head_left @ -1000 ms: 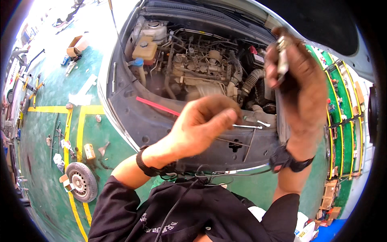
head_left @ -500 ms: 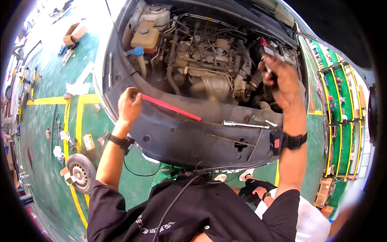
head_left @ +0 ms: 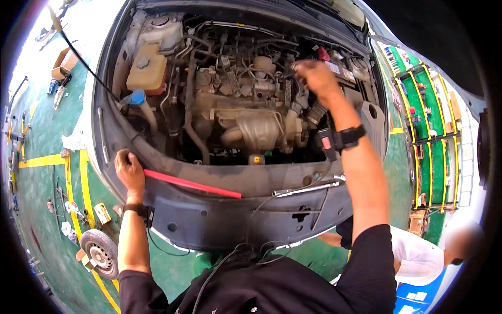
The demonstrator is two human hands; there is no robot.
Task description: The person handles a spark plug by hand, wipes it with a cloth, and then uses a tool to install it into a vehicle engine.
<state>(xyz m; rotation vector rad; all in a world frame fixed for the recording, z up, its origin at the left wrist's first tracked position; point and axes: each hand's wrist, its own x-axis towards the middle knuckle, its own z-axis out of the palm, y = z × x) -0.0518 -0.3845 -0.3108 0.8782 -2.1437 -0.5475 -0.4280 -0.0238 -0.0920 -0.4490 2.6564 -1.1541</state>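
My left hand point(head_left: 129, 170) rests with curled fingers on the dark front panel point(head_left: 219, 225) of the car's engine bay. The near end of a red rod point(head_left: 193, 184) lies right against it; whether the fingers grip the rod or something else is hidden. My right hand point(head_left: 317, 78) reaches over the right side of the dusty engine point(head_left: 246, 99), near the battery point(head_left: 342, 72). Its fingers are pinched together and slightly blurred, so what they hold cannot be made out. On the panel, right of the rod, lies a silver socket wrench point(head_left: 306, 189).
A yellowed fluid tank point(head_left: 146, 68) and a blue-capped filler neck point(head_left: 138, 98) line the engine bay's left. The raised hood point(head_left: 418, 42) is at the upper right. A person in white point(head_left: 418, 256) is at my right. A wheel point(head_left: 100, 254) lies on the green floor.
My right hand has moved left and farther in over the engine. My left hand stays beside the rod's end. The view has shifted, and the person in white has changed posture.
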